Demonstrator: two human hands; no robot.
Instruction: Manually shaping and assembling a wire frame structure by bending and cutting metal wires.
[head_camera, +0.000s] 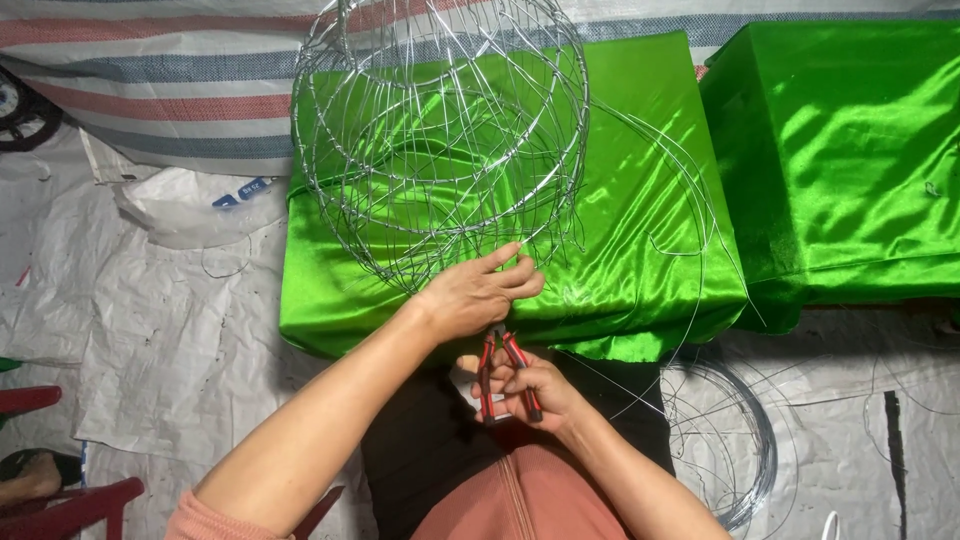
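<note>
A round wire frame (440, 130), ball-shaped and woven from thin silver wire, rests on a table draped in shiny green cloth (650, 200). My left hand (480, 295) pinches the wire at the frame's lower edge, thumb and forefinger closed on a strand. Just below it, my right hand (525, 390) grips pliers with red and black handles (500, 375), jaws pointing up toward the left hand. Loose wire ends (690, 230) trail from the frame over the cloth to the right.
A second green-draped block (850, 150) stands at the right. A coil of wire (740, 450) lies on the white tarp floor at lower right. Red stool parts (60, 500) sit at lower left, a plastic bag (190, 205) left of the table.
</note>
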